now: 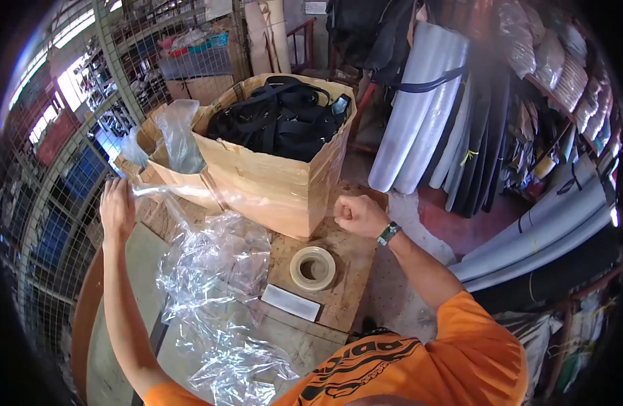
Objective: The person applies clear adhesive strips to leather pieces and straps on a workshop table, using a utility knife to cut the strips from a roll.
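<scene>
Plastic sheet [213, 254] runs lengthwise toward the body [420, 362], nearer the left hand [118, 210], which grips its end; right hand [359, 215] curls closed, its hold unclear.

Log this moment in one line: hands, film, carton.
Left hand: gripping clear film | Right hand: closed beside carton, film grip unclear | Carton: open, black straps inside | Tape roll: lying flat

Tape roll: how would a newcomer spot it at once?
Start at the big carton full of black straps. Just below its near corner in view lies the tape roll. Unlike the flat white strip and crumpled plastic beside it, it is ring-shaped.
</scene>
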Demonstrator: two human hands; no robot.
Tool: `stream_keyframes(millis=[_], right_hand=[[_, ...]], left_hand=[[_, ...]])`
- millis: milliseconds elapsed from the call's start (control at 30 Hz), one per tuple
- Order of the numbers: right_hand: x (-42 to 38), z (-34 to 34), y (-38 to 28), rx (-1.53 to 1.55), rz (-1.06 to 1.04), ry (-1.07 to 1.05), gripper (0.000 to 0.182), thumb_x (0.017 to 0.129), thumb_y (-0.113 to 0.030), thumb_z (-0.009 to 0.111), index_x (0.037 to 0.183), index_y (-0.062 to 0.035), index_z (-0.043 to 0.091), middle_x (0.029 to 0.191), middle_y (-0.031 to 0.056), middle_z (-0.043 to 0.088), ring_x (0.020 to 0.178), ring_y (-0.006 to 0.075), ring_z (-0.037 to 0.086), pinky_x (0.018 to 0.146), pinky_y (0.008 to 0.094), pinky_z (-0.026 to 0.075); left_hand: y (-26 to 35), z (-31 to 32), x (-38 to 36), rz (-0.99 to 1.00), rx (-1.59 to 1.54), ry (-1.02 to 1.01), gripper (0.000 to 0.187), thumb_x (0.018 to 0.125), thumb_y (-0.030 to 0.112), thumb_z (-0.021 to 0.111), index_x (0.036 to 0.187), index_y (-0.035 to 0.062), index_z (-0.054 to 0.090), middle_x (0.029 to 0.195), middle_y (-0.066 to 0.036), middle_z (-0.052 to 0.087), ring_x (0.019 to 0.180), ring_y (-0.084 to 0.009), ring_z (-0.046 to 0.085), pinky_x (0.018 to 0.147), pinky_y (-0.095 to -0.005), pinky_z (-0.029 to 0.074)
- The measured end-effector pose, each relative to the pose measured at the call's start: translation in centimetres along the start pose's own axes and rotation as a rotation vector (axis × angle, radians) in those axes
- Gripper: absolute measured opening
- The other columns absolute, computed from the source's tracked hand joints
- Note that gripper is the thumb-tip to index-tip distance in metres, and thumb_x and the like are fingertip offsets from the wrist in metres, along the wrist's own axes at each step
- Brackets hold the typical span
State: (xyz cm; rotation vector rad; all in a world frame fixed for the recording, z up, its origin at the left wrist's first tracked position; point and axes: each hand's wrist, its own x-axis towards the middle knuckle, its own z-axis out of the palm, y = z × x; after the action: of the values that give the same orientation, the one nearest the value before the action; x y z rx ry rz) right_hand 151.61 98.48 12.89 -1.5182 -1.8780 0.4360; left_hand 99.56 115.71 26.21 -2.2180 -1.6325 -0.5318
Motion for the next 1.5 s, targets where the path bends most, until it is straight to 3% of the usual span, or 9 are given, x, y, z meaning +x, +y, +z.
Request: stream_keyframes(millis=[200,333,500,833,933,1033,1233,1333,1500], right_hand=[[-0.4,2.3,-5.9,-0.050,-0.028,0.075,0.010,0.082,-0.014,0.068,0.089,-0.0088,0.062,0.076,0.0125,0.070,0.075,0.0345,0.070,0.067,0.0463,0.054],[0.6,5.3,-9.0,0.034,-0.157,0.086,0.013,0.083,-0.012,0.067,0.093,-0.0086,0.060,0.076,0.0138,0.069,0.078,0.0355,0.070,0.071,0.0477,0.053],[0.3,3.5,-9.1,-0.040,-0.247,0.144,0.015,0.085,-0.012,0.064,0.098,-0.0073,0.059,0.076,0.0149,0.067,0.078,0.0346,0.069,0.073,0.0478,0.052],[-2.0,2.8,0.2,-0.016,-0.003,0.067,0.011,0.085,-0.017,0.066,0.094,-0.0095,0.065,0.080,0.0164,0.070,0.077,0.0375,0.070,0.069,0.0481,0.054],[-0.9,3.4,-1.0,0.027,-0.119,0.135,0.016,0.085,-0.018,0.066,0.097,-0.0083,0.063,0.077,0.0182,0.069,0.076,0.0384,0.069,0.069,0.0492,0.054],[0.2,5.3,-2.7,0.081,-0.127,-0.021,0.014,0.084,-0.015,0.065,0.096,-0.0084,0.062,0.074,0.0166,0.068,0.073,0.0373,0.069,0.073,0.0499,0.053],[1.0,2.3,-3.5,0.246,-0.206,-0.088,0.017,0.086,-0.017,0.067,0.100,-0.0077,0.067,0.076,0.0174,0.068,0.072,0.0395,0.068,0.063,0.0489,0.053],[2.3,1.1,-2.0,0.275,-0.211,-0.087,0.015,0.085,-0.016,0.072,0.095,-0.0057,0.066,0.074,0.0176,0.067,0.071,0.0400,0.067,0.059,0.0473,0.051],[4.1,1.1,-3.4,0.276,-0.227,-0.084,0.016,0.085,-0.013,0.074,0.091,-0.0027,0.062,0.075,0.0182,0.067,0.069,0.0394,0.066,0.060,0.0452,0.049]], left_hand=[[6.7,6.4,-5.1,0.178,-0.083,-0.390,0.116,0.054,0.030,0.097,0.154,0.0169,0.041,0.156,-0.021,0.041,0.149,-0.0415,0.030,0.123,-0.0487,0.027],[24.6,0.5,-8.2,0.563,-0.574,-0.482,0.087,0.064,0.025,0.092,0.140,0.0064,0.055,0.159,-0.014,0.041,0.152,-0.0396,0.026,0.124,-0.0490,0.025],[23.2,3.8,-6.3,0.495,-0.437,-0.335,0.025,0.084,0.014,0.070,0.107,0.0045,0.072,0.126,-0.016,0.068,0.127,-0.0341,0.058,0.116,-0.0498,0.038],[-5.6,4.7,0.9,-0.050,0.574,0.066,0.040,0.085,0.028,0.069,0.118,0.0068,0.063,0.120,-0.020,0.065,0.113,-0.0382,0.061,0.089,-0.0512,0.051],[4.5,0.8,-1.0,-0.156,0.465,-0.375,0.075,0.067,0.034,0.087,0.129,0.0092,0.056,0.136,-0.017,0.056,0.125,-0.0374,0.054,0.102,-0.0502,0.046],[16.2,4.3,-4.8,0.427,-0.244,-0.342,0.105,0.061,0.027,0.094,0.152,0.0146,0.044,0.158,-0.016,0.041,0.149,-0.0397,0.031,0.122,-0.0501,0.028],[23.5,1.9,-3.5,0.393,-0.148,-0.152,0.020,0.079,0.010,0.067,0.098,0.0075,0.074,0.104,-0.013,0.072,0.103,-0.0367,0.066,0.098,-0.0513,0.047],[22.2,-5.7,0.9,-0.060,-0.094,-0.487,0.027,0.090,0.018,0.071,0.112,0.0031,0.071,0.106,-0.018,0.071,0.095,-0.0336,0.070,0.084,-0.0417,0.054],[29.7,-0.6,-5.9,0.406,-0.285,-0.032,0.044,0.082,0.031,0.080,0.116,0.0060,0.068,0.112,-0.015,0.072,0.112,-0.0330,0.068,0.112,-0.0428,0.042]])
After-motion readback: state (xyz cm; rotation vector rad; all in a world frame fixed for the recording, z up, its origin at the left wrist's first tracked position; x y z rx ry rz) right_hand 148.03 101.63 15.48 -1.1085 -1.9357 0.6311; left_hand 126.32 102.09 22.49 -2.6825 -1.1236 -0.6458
